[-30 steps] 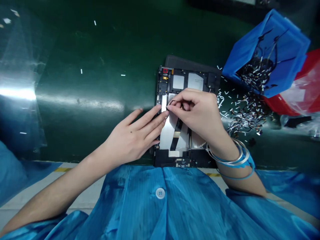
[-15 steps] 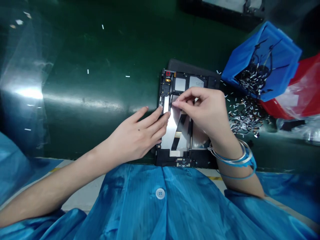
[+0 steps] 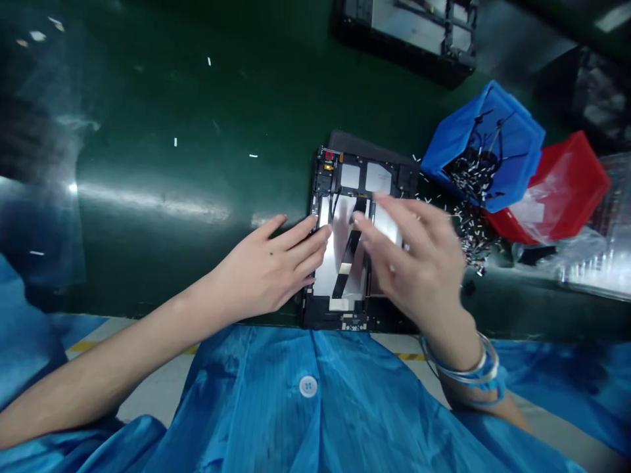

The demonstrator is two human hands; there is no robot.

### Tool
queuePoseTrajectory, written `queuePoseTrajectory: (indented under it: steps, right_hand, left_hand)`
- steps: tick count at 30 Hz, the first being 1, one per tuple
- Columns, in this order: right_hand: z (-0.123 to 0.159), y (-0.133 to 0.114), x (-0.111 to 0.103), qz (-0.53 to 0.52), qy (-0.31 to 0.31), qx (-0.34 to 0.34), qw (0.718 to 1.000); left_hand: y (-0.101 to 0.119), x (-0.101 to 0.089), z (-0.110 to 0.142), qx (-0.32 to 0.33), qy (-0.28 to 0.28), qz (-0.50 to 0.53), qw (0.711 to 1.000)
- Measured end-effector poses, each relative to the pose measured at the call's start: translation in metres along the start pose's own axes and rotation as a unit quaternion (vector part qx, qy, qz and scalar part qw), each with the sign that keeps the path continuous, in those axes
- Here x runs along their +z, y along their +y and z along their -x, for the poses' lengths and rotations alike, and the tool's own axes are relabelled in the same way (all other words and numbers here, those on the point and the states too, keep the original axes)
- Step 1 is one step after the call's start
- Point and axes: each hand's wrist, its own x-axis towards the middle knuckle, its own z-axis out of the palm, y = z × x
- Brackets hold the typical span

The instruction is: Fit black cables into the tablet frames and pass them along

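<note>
In front of me lies an opened tablet (image 3: 323, 269), its silver inner plates and black frame showing. A dark ribbon cable (image 3: 353, 242) runs slantwise down its middle. My left hand (image 3: 271, 266) rests with spread fingers on the tablet's left edge. Over the right half hovers my right hand (image 3: 419, 256), blurred by motion, its thumb and forefinger apart with nothing visible between them. A thin black wire (image 3: 336, 201) shows near the left hand's fingertips. Beneath the tablet, a dark flat slab (image 3: 359, 141) sticks out at the top.
A blue bin (image 3: 513, 164) of small black cables with white tips lies tilted at right, with a loose pile (image 3: 470, 233) beside it. Behind it is a red bin (image 3: 566, 184) with clear plastic. More opened device housings (image 3: 409, 33) sit at the far side.
My right hand has lifted off the tablet and moved right, its pinched thumb and forefinger now apart. The left hand has stayed on the edge. The view has shifted toward the right.
</note>
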Motion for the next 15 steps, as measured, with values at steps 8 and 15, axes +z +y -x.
queuePoseTrajectory:
  steps: [8,15]
  right_hand:
    - [-0.018,-0.010,0.031,-0.021,-0.057,-0.004,0.998]
    - [-0.001,-0.001,0.001,-0.058,0.029,0.110,0.992]
  left_hand:
    - [0.002,-0.001,0.000,-0.016,-0.012,0.004,1.000]
    - [0.013,-0.001,0.010,-0.097,0.045,0.103,0.989]
